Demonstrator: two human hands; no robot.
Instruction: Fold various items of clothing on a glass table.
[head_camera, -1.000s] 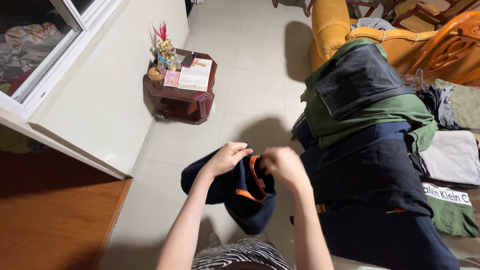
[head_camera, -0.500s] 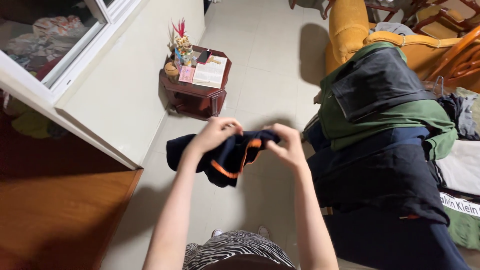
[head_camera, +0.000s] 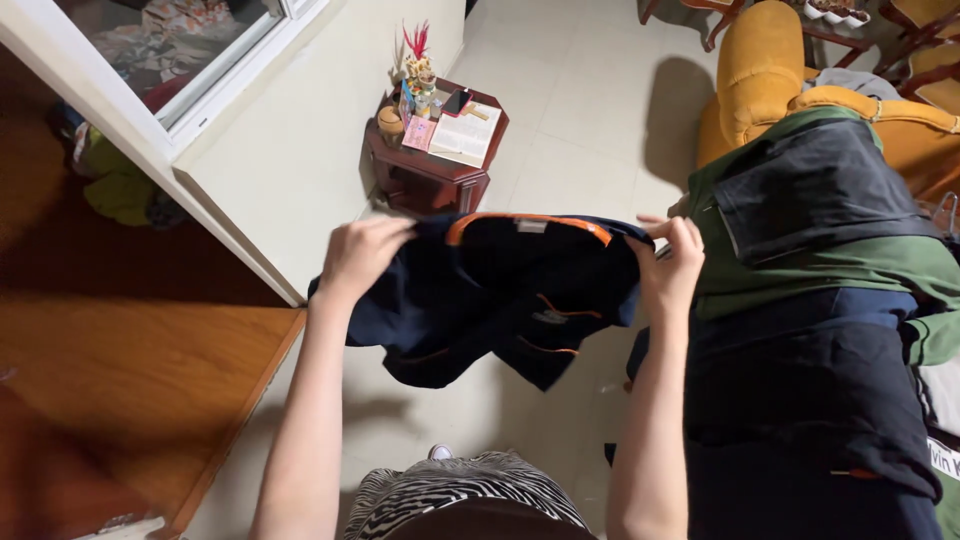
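Both hands are raised in front of the body and set well apart, each clamped on an upper corner of a navy garment with orange trim (head_camera: 500, 290). The left hand (head_camera: 362, 255) pinches the cloth at one shoulder edge, the right hand (head_camera: 672, 262) grips the other, and the garment hangs spread between them with its orange-edged neckline uppermost and its lower part drooping in loose folds towards the striped clothing (head_camera: 465, 500) at the person's waist.

The step in hand looks like opening the garment out flat by its shoulders. As a judgement, the next move calls for keeping the top edge taut and level so that the crumpled lower half can drop straight.

Just beside the right hand lies a pile of dark clothes (head_camera: 810, 400), with a green garment (head_camera: 860, 265) and a black one (head_camera: 810, 190) stacked further out, reaching a yellow armchair (head_camera: 765, 70). Beyond the hands, on the tiled floor (head_camera: 590, 110), stands a small dark wooden surface (head_camera: 430, 170) carrying an open book (head_camera: 467, 133) and small ornaments. Out past the left hand is a pale wall with a window frame (head_camera: 150, 120).

Half a second earlier the hands were close together with the garment bunched between them; now they have drawn apart and the cloth is stretched wide.
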